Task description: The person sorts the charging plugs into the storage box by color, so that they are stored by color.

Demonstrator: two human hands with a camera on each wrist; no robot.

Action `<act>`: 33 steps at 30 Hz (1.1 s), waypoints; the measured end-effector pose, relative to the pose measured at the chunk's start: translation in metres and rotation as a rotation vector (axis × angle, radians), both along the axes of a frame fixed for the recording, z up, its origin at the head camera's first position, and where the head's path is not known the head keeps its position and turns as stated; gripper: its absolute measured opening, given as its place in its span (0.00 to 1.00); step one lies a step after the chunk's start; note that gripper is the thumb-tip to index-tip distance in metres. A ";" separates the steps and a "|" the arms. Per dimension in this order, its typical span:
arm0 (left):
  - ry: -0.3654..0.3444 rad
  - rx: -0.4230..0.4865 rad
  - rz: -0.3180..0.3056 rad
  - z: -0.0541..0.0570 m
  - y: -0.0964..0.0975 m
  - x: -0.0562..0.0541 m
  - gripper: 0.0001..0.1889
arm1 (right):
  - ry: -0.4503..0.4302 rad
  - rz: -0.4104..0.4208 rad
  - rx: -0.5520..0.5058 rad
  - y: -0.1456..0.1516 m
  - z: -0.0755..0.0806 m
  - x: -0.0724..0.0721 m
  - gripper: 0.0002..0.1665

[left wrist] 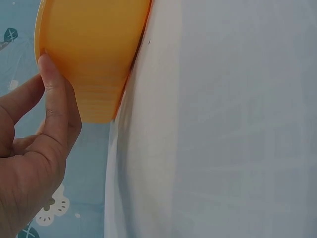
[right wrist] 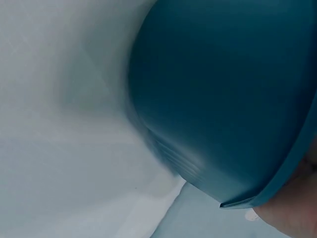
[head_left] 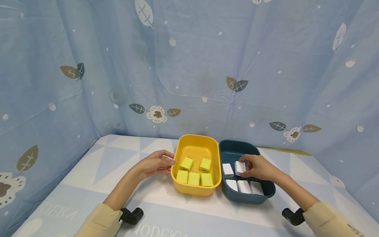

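Note:
My right hand (head_left: 258, 166) reaches into the dark blue bin (head_left: 245, 197) and pinches a white charger plug (head_left: 239, 168) between thumb and fingers. Another white charger plug (head_left: 227, 170) stands left of it, and a front row of white plugs (head_left: 244, 186) lies partly under the hand. In the right wrist view the blue bin's outer wall (right wrist: 223, 89) hides the fingertips, leaving a bit of the hand (right wrist: 292, 208) at the edge. My left hand (head_left: 155, 163) touches the left rim of the yellow bin (head_left: 195, 190), its fingers (left wrist: 57, 104) loosely bent against the outer wall.
Several yellow charger plugs (head_left: 193, 178) with metal prongs lie inside the yellow bin, most toward its near end. The two bins stand side by side on a patterned tablecloth (head_left: 118, 171). Behind the table hangs a blue curtain (head_left: 192, 65) with leaves and flowers.

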State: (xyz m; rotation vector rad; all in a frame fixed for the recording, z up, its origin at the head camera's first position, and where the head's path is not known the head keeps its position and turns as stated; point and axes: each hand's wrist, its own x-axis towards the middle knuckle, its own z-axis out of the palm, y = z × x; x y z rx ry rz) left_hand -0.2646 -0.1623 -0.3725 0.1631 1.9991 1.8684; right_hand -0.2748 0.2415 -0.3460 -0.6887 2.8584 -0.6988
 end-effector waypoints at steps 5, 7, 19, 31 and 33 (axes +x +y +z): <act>-0.001 0.001 0.001 -0.001 0.000 0.000 0.20 | -0.008 0.001 -0.036 -0.001 0.001 0.001 0.29; 0.000 0.000 0.001 -0.001 0.000 0.000 0.20 | 0.002 0.002 -0.043 0.000 0.001 0.003 0.29; -0.003 0.000 0.010 -0.001 0.000 0.000 0.19 | 0.070 0.028 -0.057 0.010 0.006 0.016 0.27; -0.006 -0.009 0.020 -0.001 0.000 0.000 0.19 | 0.096 0.051 -0.099 0.022 0.026 0.049 0.25; -0.005 -0.006 0.018 -0.001 0.000 -0.001 0.19 | 0.106 0.053 -0.101 0.025 0.032 0.057 0.24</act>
